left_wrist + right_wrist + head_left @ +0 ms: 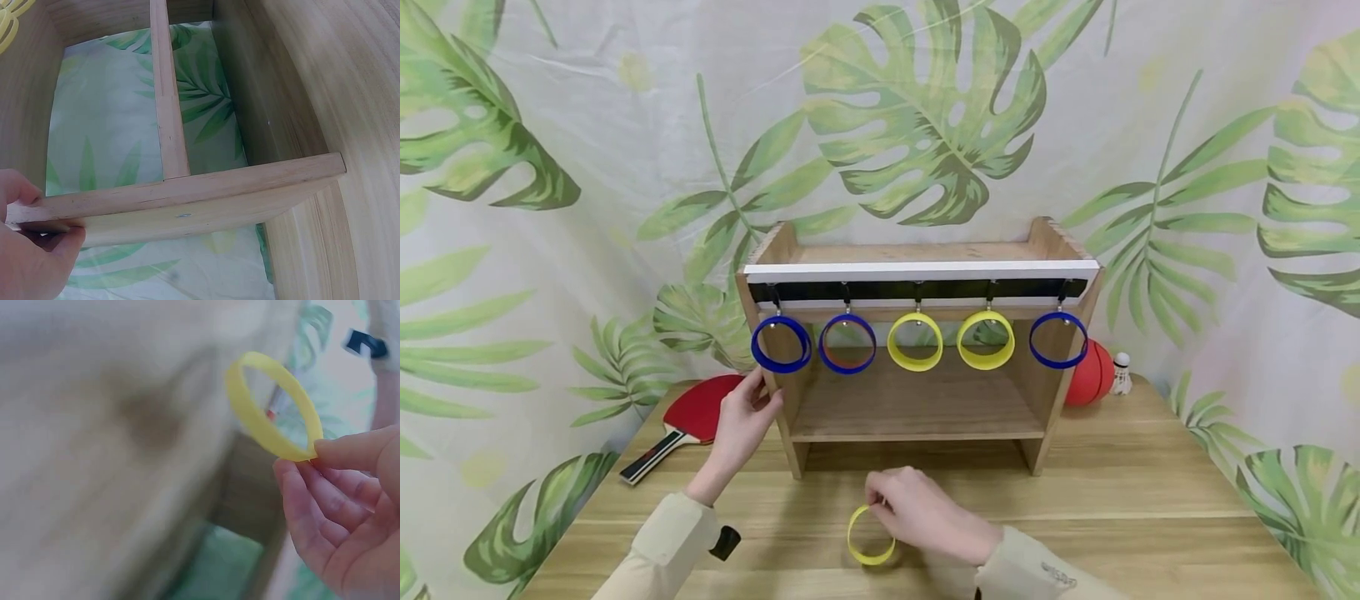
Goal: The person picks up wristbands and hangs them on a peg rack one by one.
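A small wooden shelf (917,408) stands on the table, with a black strip (880,291) and hooks along its upper front. Several rings hang there in a row: a blue ring (760,354) at the far left, a blue ring with orange inside (847,369), two yellow ones in the middle and a blue ring (1060,364) at the right. My left hand (745,421) grips the front edge of the shelf's left side panel (187,194) between thumb and fingers. Low in front of the shelf, my right hand (917,510) pinches a loose yellow ring (872,561) by its band.
Left of the shelf lies a red table tennis bat (703,408) with a dark handle. A red ball (1088,377) and a white shuttlecock (1122,373) sit by its right side. Behind everything hangs a leaf-patterned cloth (610,125). The wooden table (1120,500) extends in front.
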`<state>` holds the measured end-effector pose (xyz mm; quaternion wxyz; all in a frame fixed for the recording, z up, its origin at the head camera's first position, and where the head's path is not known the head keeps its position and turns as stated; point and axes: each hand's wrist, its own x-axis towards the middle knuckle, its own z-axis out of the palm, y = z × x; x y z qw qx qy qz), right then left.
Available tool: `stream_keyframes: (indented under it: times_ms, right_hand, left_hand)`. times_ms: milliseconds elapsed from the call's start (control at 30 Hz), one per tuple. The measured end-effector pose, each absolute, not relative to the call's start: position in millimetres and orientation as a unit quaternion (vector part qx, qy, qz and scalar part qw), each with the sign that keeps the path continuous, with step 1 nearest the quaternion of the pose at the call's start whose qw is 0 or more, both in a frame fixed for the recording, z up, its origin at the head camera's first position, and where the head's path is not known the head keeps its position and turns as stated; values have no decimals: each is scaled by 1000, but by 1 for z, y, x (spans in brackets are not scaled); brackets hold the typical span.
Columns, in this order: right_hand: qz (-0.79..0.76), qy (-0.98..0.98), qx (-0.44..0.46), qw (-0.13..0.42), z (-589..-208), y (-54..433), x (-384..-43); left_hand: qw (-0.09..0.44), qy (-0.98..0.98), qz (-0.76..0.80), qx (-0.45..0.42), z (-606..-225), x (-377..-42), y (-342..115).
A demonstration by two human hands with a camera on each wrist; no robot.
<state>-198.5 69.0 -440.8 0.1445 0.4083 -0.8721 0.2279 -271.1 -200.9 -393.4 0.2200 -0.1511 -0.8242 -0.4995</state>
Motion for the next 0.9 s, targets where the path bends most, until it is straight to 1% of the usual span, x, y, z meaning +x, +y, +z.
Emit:
stream_keyframes:
  times_ms: [167, 400, 567, 667, 767, 900]
  right_hand:
    - [254, -860, 391, 208, -406, 102, -196]
    - [269, -845, 354, 298, -346, 159, -186]
    - [252, -830, 322, 378, -303, 193, -180]
    - [227, -831, 291, 417, -282, 211, -177]
    - [207, -835, 258, 439, -267, 227, -176]
    - [201, -842, 223, 448, -254, 243, -179]
  left_hand:
    - [217, -825, -499, -152, -393, -271, -200]
    - [222, -820, -507, -144, -392, -271, -200]
    - [226, -822, -500, -150, -394, -272, -201]
    - [224, -822, -501, -150, -394, -271, -201]
    - [220, -822, -504, -149, -394, -271, -201]
    - [217, -820, -508, -150, -392, -270, -202]
